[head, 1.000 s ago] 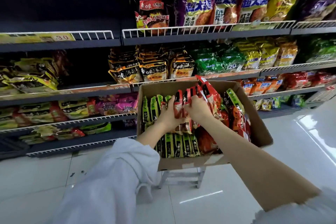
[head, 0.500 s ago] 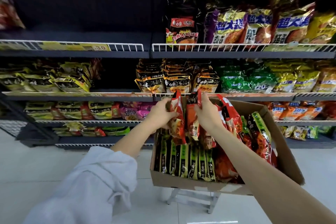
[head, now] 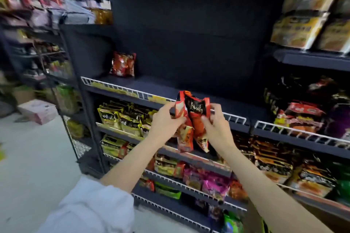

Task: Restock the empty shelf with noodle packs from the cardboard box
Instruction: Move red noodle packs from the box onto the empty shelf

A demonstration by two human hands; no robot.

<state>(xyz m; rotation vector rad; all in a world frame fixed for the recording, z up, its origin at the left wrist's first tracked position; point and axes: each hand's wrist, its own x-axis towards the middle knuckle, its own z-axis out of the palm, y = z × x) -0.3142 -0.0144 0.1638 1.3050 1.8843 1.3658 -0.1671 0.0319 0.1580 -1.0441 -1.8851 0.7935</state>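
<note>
My left hand (head: 165,120) and my right hand (head: 217,126) together grip a bunch of red and black noodle packs (head: 193,119), held upright just in front of the white wire rail of the dark, nearly bare shelf (head: 151,86). One red noodle pack (head: 123,64) stands at that shelf's back left. Only a brown corner of the cardboard box (head: 325,217) shows at the lower right.
Stocked shelves lie below with yellow and black packs (head: 121,117) and pink packs (head: 208,179). More stocked shelves stand to the right (head: 303,117) and on a blurred rack at the left (head: 37,24). A pink carton (head: 37,111) sits on the white floor.
Both hands lifted the red packs out of the cardboard box and carried them up and left to the bare shelf. The view swung left, so the box has almost left the frame.
</note>
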